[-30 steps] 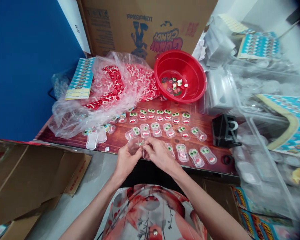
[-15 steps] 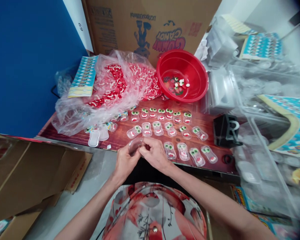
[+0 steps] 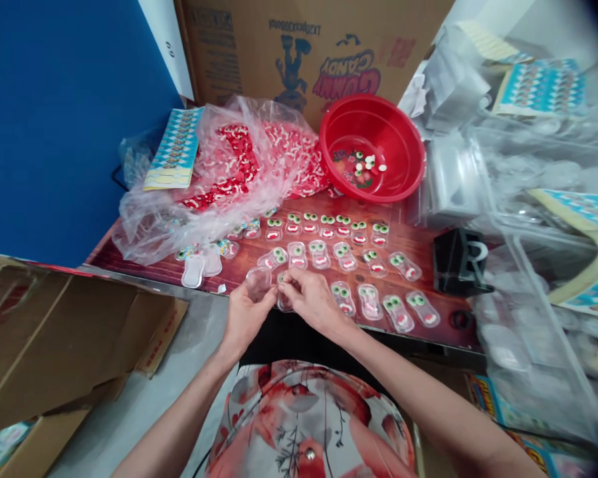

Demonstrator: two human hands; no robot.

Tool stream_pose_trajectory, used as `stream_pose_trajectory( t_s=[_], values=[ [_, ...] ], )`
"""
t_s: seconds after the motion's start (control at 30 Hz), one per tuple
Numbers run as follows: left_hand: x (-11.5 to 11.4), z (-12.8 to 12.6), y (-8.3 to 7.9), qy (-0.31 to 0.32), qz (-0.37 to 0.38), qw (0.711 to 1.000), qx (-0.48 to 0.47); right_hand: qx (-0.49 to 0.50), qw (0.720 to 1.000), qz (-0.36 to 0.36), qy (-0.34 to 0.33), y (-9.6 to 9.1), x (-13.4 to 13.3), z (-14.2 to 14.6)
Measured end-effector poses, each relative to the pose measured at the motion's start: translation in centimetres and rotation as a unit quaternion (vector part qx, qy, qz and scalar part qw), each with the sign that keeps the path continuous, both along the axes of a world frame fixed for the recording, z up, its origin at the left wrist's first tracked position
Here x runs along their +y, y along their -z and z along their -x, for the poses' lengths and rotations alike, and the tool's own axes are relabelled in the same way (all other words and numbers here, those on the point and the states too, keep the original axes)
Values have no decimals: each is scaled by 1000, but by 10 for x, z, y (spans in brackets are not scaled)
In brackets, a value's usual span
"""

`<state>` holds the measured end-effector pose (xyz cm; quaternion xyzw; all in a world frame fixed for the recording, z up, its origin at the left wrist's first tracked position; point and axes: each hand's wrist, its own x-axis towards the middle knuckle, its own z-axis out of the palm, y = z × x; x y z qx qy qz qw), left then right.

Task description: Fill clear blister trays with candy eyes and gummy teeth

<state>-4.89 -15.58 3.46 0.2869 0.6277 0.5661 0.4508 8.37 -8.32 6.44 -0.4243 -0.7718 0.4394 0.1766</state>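
My left hand (image 3: 246, 317) grips a clear moulded plastic tray (image 3: 258, 280) by its lower end, at the front edge of the table. Beside it, my right hand (image 3: 313, 297) has its fingers pinched together over another clear tray section (image 3: 285, 304); a bit of green eye candy (image 3: 282, 277) shows near the fingertips. Whether both sections belong to one piece I cannot tell, and what the right fingertips hold is hidden. Rows of clear trays, among them a filled tray (image 3: 370, 302), lie on the table with green eyes and red-and-white mouth candies.
A red basin (image 3: 409, 166) with some eye candies stands behind the rows. Left of it lies a plastic bag (image 3: 239, 166) of red-and-white candies under a printed sheet (image 3: 174, 149). A black holder (image 3: 448, 262) and clear plastic bins (image 3: 521, 279) stand right.
My hands have moved slightly apart, and the clear tray shows more plainly above my left hand. A second clear section now shows under my right fingers. The view has shifted a little.
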Motion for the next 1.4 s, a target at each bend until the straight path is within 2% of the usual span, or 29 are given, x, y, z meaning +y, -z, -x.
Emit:
stream_pose_trajectory(
  t_s=[0.1,0.17,0.27,0.37,0.57,0.77,0.9,0.97,1.0,1.07,1.13,1.2,1.27,1.33,1.4],
  values=[
    [-3,-4,2,21,-12,998,56,-101,994,-24,-18,-10,-1,3],
    [-7,-5,2,30,-22,992,117,-131,991,-13,-21,-16,1,6],
    [-12,-2,-1,17,-23,975,220,-84,996,24,-5,-17,4,13],
    [-15,4,-3,-3,-20,965,262,-10,999,29,14,-11,2,23],
    [-13,8,-4,-30,-35,992,119,81,996,26,34,5,-8,36],
    [-11,9,-4,-110,-38,991,66,87,994,51,32,7,-9,48],
    [-12,15,4,-145,-34,989,5,101,990,79,51,11,-11,60],
    [-13,20,10,-162,-16,986,-30,152,977,144,33,13,-11,62],
    [-14,23,11,-173,-5,984,-43,193,962,192,20,13,-10,62],
    [-15,31,13,-188,12,980,-61,278,918,282,6,12,-5,55],
    [-16,41,10,-187,14,980,-71,334,880,336,16,10,2,43],
    [-16,48,4,-169,14,981,-92,362,856,366,31,7,9,24],
    [-13,49,-4,-109,35,983,-144,381,837,392,36,7,16,2],
    [-5,43,-11,17,76,973,-218,396,824,404,35,9,23,-21],
    [7,27,-17,145,113,944,-272,394,822,411,24,12,28,-45]
  ],
)
